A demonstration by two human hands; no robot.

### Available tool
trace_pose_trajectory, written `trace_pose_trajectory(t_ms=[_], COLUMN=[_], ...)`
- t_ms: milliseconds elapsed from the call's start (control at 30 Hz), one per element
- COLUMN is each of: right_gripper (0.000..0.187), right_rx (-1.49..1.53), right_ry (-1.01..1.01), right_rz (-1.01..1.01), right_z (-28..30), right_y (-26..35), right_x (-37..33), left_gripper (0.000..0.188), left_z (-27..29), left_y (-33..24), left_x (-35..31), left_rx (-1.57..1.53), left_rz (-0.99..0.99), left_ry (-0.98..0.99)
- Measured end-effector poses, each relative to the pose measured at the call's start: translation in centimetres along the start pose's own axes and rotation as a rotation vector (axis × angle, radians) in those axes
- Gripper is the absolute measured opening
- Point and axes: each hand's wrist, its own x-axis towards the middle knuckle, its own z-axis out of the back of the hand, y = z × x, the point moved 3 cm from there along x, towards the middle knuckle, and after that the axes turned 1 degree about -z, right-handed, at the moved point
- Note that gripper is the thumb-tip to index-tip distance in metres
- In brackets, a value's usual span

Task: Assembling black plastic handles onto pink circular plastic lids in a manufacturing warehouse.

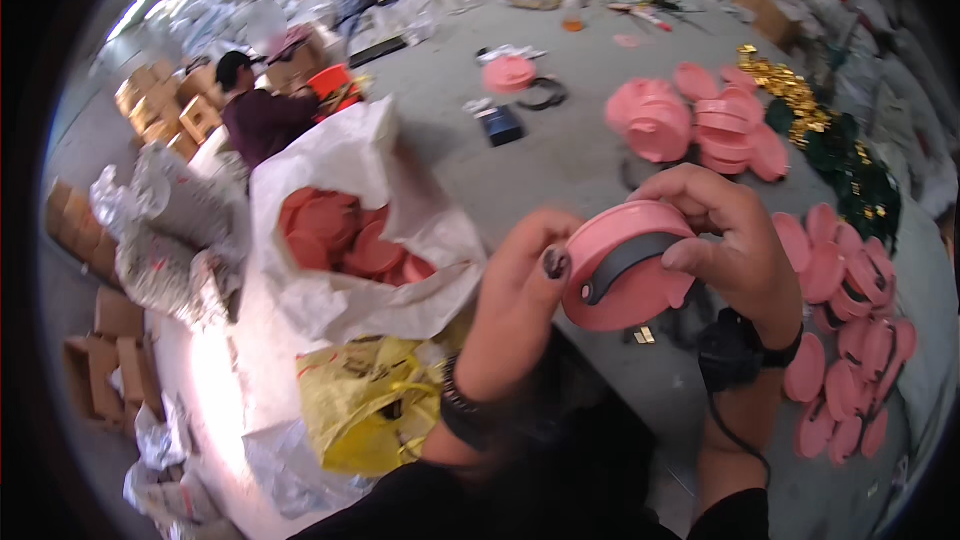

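Observation:
A round pink plastic lid (622,308) is held up in front of me between both hands, tilted on edge. Across its face curves a dark grey strap (625,262), pinned at its left end by a small round stud. My left hand (522,270) grips the lid's left rim, its fingers partly hidden. My right hand (735,230) is closed round the right side, thumb on the strap's right end, which it covers. Beyond my hands, stacked pink lids (648,120) rest on the grey table (590,50). Strapped lids (850,380) lie heaped right of my right forearm.
Left of the table a white sack (435,250) stands open with red-pink lids (335,230) inside. Below it hangs a yellow bag (345,400). Gold and green tinsel (800,105) lies far right. A dark box (500,125) sits mid-table. Two people work beyond, at left.

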Motion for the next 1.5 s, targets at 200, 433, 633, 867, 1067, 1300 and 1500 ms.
trace_pose_trajectory(t_ms=[200,433,633,867,1067,1300,1500], right_gripper=[0.036,0.039,0.037,0.027,0.026,0.029,0.027], right_rx=[-0.277,-0.565,-0.983,-0.273,-0.490,-0.528,0.385], right_ry=[-0.281,-1.559,-1.892,-1.272,-0.547,-0.448,-0.613], right_rz=[-0.158,-0.117,-0.380,-0.021,-0.315,-0.411,-0.224], right_z=[8.4,20.8,22.2,18.8,15.3,12.6,13.3], right_y=[-1.2,-4.5,-6.7,-5.7,-14.8,-22.1,-22.2], right_x=[-3.4,-17.2,-19.7,-10.9,-3.4,-1.6,-2.7], left_gripper=[0.042,0.033,0.019,0.027,0.046,0.041,0.034], left_z=[-1.6,-1.8,-1.8,-3.0,-4.3,-4.5,-2.5], left_y=[0.7,2.6,2.9,6.8,12.1,12.5,11.9], left_x=[0.1,0.9,1.0,1.7,0.9,0.8,1.9], left_rx=[-0.049,0.198,0.328,0.516,0.917,1.029,0.753], left_rz=[0.054,0.029,0.039,0.029,-0.184,-0.199,-0.239], left_ry=[0.247,0.350,0.382,0.346,0.280,0.246,0.017])
